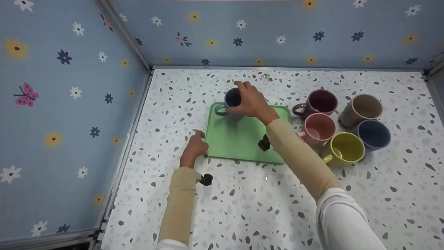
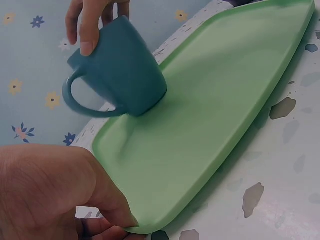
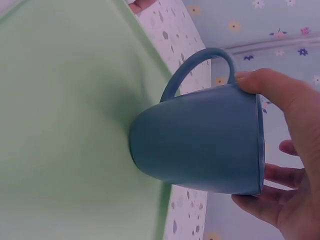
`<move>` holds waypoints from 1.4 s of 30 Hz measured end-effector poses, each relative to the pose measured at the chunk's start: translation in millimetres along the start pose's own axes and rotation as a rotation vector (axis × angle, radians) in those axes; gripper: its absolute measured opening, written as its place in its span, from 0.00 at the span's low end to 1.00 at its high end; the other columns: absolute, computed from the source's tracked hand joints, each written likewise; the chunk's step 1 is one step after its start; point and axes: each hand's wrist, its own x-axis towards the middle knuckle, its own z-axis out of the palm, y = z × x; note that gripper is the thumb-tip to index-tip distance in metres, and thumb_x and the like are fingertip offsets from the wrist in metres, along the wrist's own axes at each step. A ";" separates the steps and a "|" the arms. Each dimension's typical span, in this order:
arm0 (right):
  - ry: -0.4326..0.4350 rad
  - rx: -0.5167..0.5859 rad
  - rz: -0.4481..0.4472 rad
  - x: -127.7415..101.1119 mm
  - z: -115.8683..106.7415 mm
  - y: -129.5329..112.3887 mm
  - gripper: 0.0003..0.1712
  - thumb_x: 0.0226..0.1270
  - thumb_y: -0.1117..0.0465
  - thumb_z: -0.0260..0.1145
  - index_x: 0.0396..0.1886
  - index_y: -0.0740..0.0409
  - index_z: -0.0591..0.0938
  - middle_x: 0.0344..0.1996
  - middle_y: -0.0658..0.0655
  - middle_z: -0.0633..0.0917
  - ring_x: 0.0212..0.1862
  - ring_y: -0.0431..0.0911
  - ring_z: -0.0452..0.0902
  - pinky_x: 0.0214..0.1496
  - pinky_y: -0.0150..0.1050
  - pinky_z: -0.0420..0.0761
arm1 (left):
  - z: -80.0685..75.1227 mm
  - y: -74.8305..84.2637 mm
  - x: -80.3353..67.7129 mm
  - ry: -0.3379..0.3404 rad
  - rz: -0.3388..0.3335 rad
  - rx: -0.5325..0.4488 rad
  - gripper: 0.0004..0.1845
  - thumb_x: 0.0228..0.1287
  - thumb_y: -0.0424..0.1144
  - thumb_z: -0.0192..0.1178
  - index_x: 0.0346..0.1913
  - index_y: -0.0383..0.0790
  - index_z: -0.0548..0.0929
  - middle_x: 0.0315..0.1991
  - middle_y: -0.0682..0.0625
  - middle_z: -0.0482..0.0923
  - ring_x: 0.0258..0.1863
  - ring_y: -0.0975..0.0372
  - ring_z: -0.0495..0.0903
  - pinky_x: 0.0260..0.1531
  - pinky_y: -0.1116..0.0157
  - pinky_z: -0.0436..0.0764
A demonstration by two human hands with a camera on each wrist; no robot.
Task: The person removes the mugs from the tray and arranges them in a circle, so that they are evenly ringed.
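Note:
My right hand [image 1: 252,100] grips a blue-teal mug [image 3: 197,142] by its rim, the thumb beside the handle and the other fingers across the far side. The mug stands close over the far left corner of a green tray [image 1: 239,142], its handle [image 2: 75,97] pointing left in the head view. At the tray's near left corner, my left hand [image 1: 196,145] pinches the edge, thumb on the rim [image 2: 150,227] and fingers below it in the left wrist view.
Right of the tray stand a maroon mug [image 1: 305,110], a pink mug [image 1: 314,139], a yellow mug [image 1: 338,161], a blue mug [image 1: 373,147] and a taupe mug [image 1: 350,116], close together. Flowered panels [image 1: 263,34] border the speckled table [image 1: 236,208] at the back and left.

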 end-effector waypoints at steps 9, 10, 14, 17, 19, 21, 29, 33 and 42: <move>0.150 0.051 0.175 -3.4 -51.1 29.6 0.55 0.46 0.36 0.72 0.70 0.52 0.59 0.63 0.63 0.68 0.61 0.57 0.68 0.60 0.54 0.70 | -0.2 -1.4 1.7 0.002 -0.021 0.015 0.25 0.58 0.30 0.43 0.61 0.36 0.63 0.55 0.35 0.66 0.50 0.50 0.67 0.54 0.54 0.68; 0.164 0.058 0.201 -4.4 -59.0 33.5 0.55 0.47 0.36 0.72 0.71 0.52 0.59 0.63 0.63 0.68 0.62 0.57 0.67 0.61 0.54 0.70 | -0.1 -0.9 1.7 -0.002 -0.023 0.015 0.25 0.58 0.30 0.43 0.61 0.36 0.63 0.56 0.36 0.66 0.51 0.50 0.67 0.54 0.54 0.68; 0.237 0.073 0.304 -10.5 -91.6 51.9 0.55 0.46 0.34 0.71 0.70 0.52 0.59 0.64 0.63 0.68 0.63 0.58 0.67 0.63 0.53 0.69 | 0.1 1.2 2.2 -0.009 -0.030 0.016 0.25 0.58 0.30 0.43 0.61 0.37 0.62 0.55 0.37 0.66 0.50 0.51 0.67 0.53 0.55 0.68; 0.279 0.058 0.386 -17.3 -113.3 67.1 0.54 0.48 0.34 0.68 0.70 0.53 0.59 0.64 0.64 0.67 0.63 0.58 0.66 0.63 0.53 0.68 | 0.2 0.9 3.0 -0.010 -0.028 0.019 0.24 0.58 0.30 0.43 0.61 0.37 0.63 0.54 0.37 0.66 0.49 0.51 0.67 0.52 0.55 0.69; 0.294 0.052 0.453 -22.3 -125.9 77.9 0.55 0.49 0.33 0.67 0.71 0.53 0.57 0.65 0.64 0.65 0.64 0.58 0.64 0.64 0.53 0.67 | 0.3 0.2 3.2 -0.010 -0.025 0.023 0.24 0.58 0.30 0.43 0.60 0.37 0.63 0.54 0.37 0.66 0.49 0.51 0.67 0.51 0.55 0.69; 0.315 0.054 0.512 -27.7 -136.6 89.6 0.55 0.50 0.33 0.65 0.72 0.54 0.56 0.66 0.64 0.64 0.65 0.58 0.63 0.65 0.52 0.66 | 0.1 -0.2 2.9 -0.008 -0.022 0.024 0.24 0.58 0.30 0.43 0.61 0.37 0.63 0.54 0.37 0.66 0.49 0.50 0.67 0.51 0.55 0.68; 0.396 0.055 0.667 -56.8 -161.0 134.6 0.58 0.49 0.27 0.61 0.71 0.57 0.55 0.67 0.67 0.61 0.66 0.60 0.62 0.67 0.54 0.63 | -0.5 -1.5 0.6 -0.016 -0.010 0.016 0.25 0.59 0.30 0.42 0.61 0.37 0.62 0.54 0.36 0.66 0.48 0.51 0.67 0.51 0.55 0.68; 0.358 0.080 0.731 -71.7 -168.6 150.8 0.61 0.49 0.25 0.58 0.72 0.59 0.52 0.69 0.68 0.56 0.68 0.62 0.58 0.68 0.57 0.60 | -0.5 -1.0 0.6 -0.013 -0.010 0.018 0.25 0.59 0.30 0.42 0.61 0.37 0.62 0.54 0.37 0.66 0.48 0.51 0.67 0.51 0.55 0.68; 0.279 0.068 0.782 -90.7 -166.7 173.5 0.73 0.47 0.23 0.58 0.75 0.57 0.29 0.73 0.72 0.43 0.72 0.68 0.46 0.70 0.61 0.52 | -0.5 -0.1 -0.4 -0.010 -0.020 0.010 0.24 0.58 0.30 0.43 0.61 0.37 0.62 0.54 0.37 0.65 0.49 0.50 0.67 0.52 0.55 0.68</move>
